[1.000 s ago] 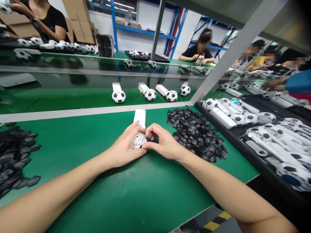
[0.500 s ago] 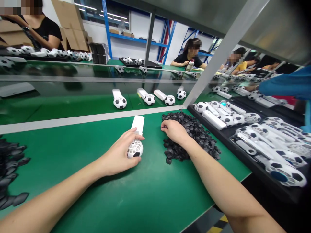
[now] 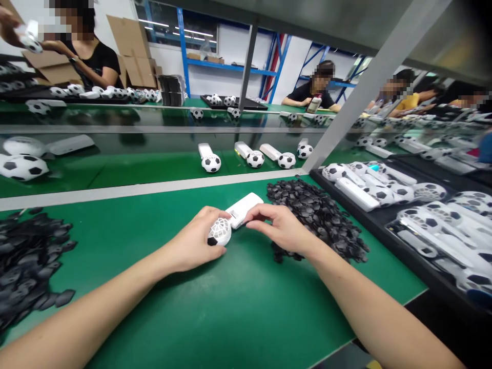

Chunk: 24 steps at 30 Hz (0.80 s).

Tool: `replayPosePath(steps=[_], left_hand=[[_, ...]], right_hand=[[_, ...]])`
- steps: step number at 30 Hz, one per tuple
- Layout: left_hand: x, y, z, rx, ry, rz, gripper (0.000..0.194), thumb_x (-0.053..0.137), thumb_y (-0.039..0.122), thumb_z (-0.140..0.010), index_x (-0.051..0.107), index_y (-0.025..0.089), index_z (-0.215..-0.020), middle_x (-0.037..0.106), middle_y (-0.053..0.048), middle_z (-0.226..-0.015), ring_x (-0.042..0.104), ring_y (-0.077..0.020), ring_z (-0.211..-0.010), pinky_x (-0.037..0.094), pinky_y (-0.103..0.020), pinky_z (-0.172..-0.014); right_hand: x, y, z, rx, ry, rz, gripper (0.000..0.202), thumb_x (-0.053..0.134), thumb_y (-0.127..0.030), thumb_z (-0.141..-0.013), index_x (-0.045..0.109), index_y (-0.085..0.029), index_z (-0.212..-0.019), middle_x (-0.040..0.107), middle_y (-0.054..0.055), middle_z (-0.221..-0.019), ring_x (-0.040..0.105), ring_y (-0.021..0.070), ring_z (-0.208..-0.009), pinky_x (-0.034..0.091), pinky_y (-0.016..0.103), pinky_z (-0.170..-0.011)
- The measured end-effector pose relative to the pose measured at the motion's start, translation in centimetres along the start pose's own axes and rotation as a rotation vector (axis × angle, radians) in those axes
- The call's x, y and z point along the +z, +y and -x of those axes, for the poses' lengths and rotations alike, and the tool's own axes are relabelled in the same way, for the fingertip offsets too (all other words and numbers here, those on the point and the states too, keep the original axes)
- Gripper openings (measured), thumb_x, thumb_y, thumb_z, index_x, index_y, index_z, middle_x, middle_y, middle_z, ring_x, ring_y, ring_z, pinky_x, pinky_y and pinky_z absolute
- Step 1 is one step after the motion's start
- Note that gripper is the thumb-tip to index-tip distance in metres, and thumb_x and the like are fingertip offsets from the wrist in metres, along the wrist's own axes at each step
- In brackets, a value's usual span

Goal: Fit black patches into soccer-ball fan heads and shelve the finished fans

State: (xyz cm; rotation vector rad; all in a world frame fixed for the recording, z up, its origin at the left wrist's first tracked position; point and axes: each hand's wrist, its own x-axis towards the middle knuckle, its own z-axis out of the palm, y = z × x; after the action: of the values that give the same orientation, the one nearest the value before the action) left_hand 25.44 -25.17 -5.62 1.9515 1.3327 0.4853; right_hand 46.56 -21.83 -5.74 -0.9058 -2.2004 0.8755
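Note:
A white handheld fan (image 3: 220, 232) with a soccer-ball head and open grille lies on the green worktop. My left hand (image 3: 196, 238) is closed round the ball head, thumb at the near side and fingers over the far side. Its flat white handle (image 3: 246, 206) points away to the right. Beside that handle is my right hand (image 3: 274, 225), thumb and forefinger pinched together; anything between the fingertips is too small to make out. Behind the right wrist spreads a heap of small black pieces (image 3: 307, 205).
Another black heap (image 3: 31, 256) lies at left. A black tray (image 3: 388, 246) of similar fans stands at right. Beyond a pale rail (image 3: 154, 185), more fans (image 3: 211, 163) sit on the green belt. A slanted grey post (image 3: 346, 113) rises ahead. Several people sit opposite.
My right hand has left the black heap and come to the fan's handle. The fan has turned, its handle now pointing further right. The head view has shifted left.

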Motion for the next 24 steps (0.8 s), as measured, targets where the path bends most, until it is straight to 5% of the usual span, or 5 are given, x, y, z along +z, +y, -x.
replayPosePath(steps=[5, 11, 24], left_hand=[[0.1, -0.1, -0.1, 0.054, -0.018, -0.029, 0.050, 0.054, 0.015, -0.065, 0.045, 0.022, -0.114, 0.043, -0.005, -0.111, 0.048, -0.0201, -0.094, 0.044, -0.032, -0.079], [0.4, -0.7, -0.3, 0.157, 0.042, -0.029, 0.043, 0.062, 0.021, -0.063, 0.050, 0.022, -0.104, 0.046, -0.004, -0.102, 0.048, -0.0206, -0.096, 0.042, -0.034, -0.084], [1.7, -0.2, -0.4, 0.128, 0.185, -0.133, 0.031, 0.059, 0.023, -0.062, 0.053, 0.022, -0.093, 0.048, -0.004, -0.094, 0.049, -0.0220, -0.090, 0.044, -0.034, -0.078]], right_hand=[[1.5, -0.1, 0.0, -0.181, -0.094, 0.109, 0.006, 0.057, -0.013, -0.082, 0.061, -0.018, -0.082, 0.062, 0.001, -0.083, 0.055, 0.0141, -0.081, 0.043, 0.026, -0.075], [2.7, 0.3, -0.6, -0.314, -0.064, 0.180, 0.006, 0.057, -0.015, -0.083, 0.060, -0.018, -0.079, 0.063, 0.001, -0.079, 0.054, 0.0156, -0.080, 0.040, 0.029, -0.074], [3.1, 0.4, -1.0, -0.125, -0.073, 0.225, 0.015, 0.057, -0.029, -0.082, 0.055, -0.020, -0.070, 0.057, 0.001, -0.070, 0.051, 0.0173, -0.070, 0.038, 0.030, -0.066]])
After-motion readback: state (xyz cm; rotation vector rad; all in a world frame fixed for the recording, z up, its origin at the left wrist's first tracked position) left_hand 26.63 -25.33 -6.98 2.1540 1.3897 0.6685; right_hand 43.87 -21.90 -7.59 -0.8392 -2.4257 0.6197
